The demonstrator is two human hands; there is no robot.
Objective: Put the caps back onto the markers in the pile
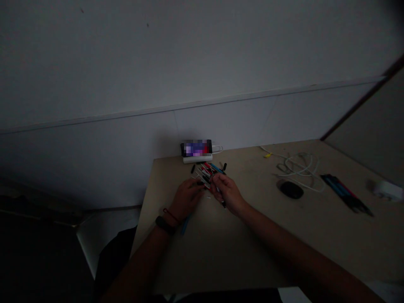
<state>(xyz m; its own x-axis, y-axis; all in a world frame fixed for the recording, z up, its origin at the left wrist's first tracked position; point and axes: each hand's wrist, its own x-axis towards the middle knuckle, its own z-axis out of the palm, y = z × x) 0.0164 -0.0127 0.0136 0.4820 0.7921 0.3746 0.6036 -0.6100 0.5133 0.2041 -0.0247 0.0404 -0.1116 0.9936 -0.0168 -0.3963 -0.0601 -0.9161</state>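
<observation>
The table (252, 252) fills the lower half of your view. Your right hand (227, 193) is curled tight round a dark pen (224, 205), whose tip pokes out at 6 o'clock. Your left hand (186, 197) has its fingertips at the pile of pens (206, 171), which lies at 12 o'clock of both hands; I cannot tell its grip. A phone (197, 148) stands at 12 o'clock of the pile.

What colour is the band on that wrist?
Black. The wristband shows best in the head view, on the left wrist.
</observation>
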